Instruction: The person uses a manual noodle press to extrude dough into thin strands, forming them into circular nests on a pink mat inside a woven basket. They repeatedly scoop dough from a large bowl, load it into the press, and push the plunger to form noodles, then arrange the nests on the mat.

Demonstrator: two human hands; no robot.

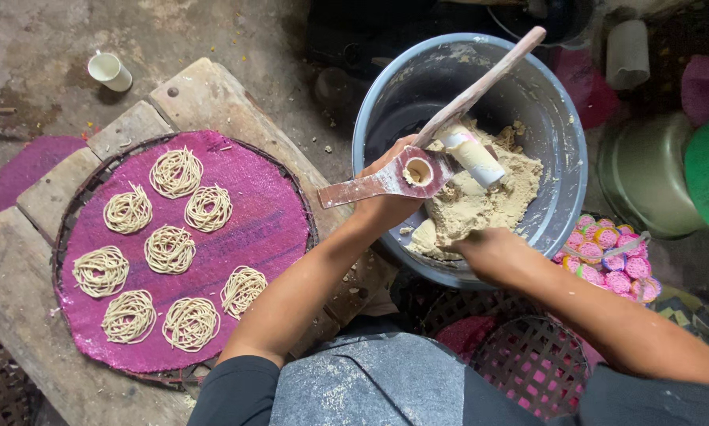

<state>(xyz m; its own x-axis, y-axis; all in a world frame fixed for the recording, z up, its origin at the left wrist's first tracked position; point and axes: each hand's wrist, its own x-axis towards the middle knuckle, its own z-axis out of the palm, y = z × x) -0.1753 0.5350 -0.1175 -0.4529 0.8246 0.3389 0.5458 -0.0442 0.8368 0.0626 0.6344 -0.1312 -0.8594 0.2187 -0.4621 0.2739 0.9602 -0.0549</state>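
A wooden noodle press [417, 150], a long paddle-like board with a round dough-filled hole and a white plunger cylinder [471, 154] leaning on it, is held over a grey plastic bucket [563, 158]. The left hand [386, 201] is closed around the press from beneath, fingers wrapped about the board near the hole. The right hand [488, 252] is set at the near rim of the bucket, fingers curled down into the pale beige dough [481, 201] heaped in the bucket's right half; whether a lump is pinched cannot be told.

To the left, a round woven tray [78, 205] covered with a magenta mat [268, 221] is laid on rough wooden planks [205, 95]. Eight coiled nests of pressed noodles [169, 248] are spread over the mat, apart from one another. A small white cup [108, 71] is tipped on the concrete floor beyond the planks. Just right of the bucket, a cluster of pink round moulds [607, 256] is seen, with a metal pot [642, 177] behind. Woven baskets [532, 359] are placed near the person's knees.
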